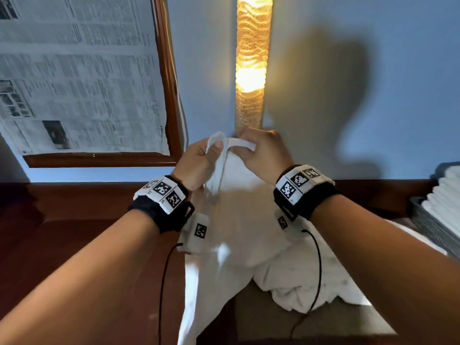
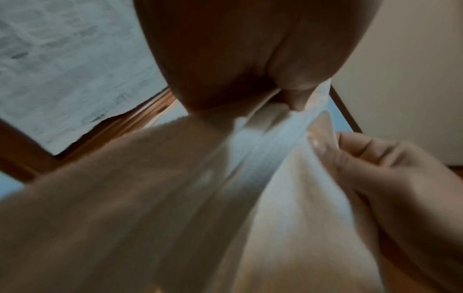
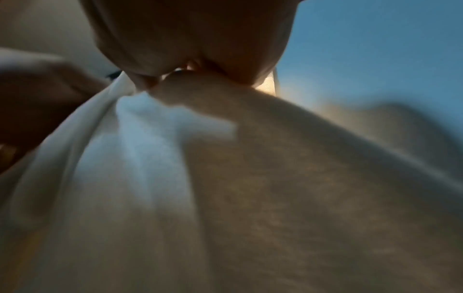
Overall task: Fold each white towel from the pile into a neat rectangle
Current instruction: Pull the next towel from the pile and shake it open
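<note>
Far left, on the wall: framed newspaper (image 1: 79, 70) in a wood frame.

Left hand (image 1: 199, 165): raised at chest height, thumb and fingers curled round a gathered top edge of the towel (image 1: 234, 215), pinching it. Left wrist view confirms the cloth bunched under the thumb.

Towel: white, hangs down from both hands between the forearms; its lower end drapes past the table edge toward the bottom of the head view.

Lamp (image 1: 252, 61): lit, upright against the blue wall, directly behind the hands.

Right hand (image 1: 263, 155): just beside the left, fingers curled, pinching the same top edge (a short hem strip is stretched between the two hands).

Pile (image 1: 311, 277): crumpled white towels on the table (image 1: 273, 319), under the right forearm.

Far right: stack (image 1: 445, 195) of folded white towels.
</note>
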A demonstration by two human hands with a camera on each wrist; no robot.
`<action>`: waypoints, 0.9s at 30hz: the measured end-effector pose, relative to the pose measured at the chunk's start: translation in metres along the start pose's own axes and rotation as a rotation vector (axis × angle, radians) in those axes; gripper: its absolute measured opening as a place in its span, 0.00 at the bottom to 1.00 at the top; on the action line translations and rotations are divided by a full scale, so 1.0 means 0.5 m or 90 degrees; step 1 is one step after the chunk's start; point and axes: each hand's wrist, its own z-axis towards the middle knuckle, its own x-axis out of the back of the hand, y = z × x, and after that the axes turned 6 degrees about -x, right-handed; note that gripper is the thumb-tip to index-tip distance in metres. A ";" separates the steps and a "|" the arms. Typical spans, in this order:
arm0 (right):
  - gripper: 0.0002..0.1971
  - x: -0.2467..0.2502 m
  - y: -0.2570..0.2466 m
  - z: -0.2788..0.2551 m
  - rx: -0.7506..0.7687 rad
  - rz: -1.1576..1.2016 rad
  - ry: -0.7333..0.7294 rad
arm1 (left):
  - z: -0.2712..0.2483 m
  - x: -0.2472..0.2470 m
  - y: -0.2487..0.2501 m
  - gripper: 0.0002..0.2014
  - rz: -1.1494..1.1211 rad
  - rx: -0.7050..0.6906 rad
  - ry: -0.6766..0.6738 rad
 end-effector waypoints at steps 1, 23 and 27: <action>0.12 0.007 0.016 -0.018 0.005 0.006 -0.014 | 0.008 -0.007 0.000 0.31 0.017 -0.009 -0.013; 0.17 0.041 -0.125 -0.066 -0.057 -0.013 0.053 | -0.083 0.017 0.064 0.12 -0.126 -0.021 -0.134; 0.14 0.030 -0.208 -0.106 -0.041 -0.127 0.060 | -0.127 0.090 0.082 0.13 -0.106 -0.065 -0.147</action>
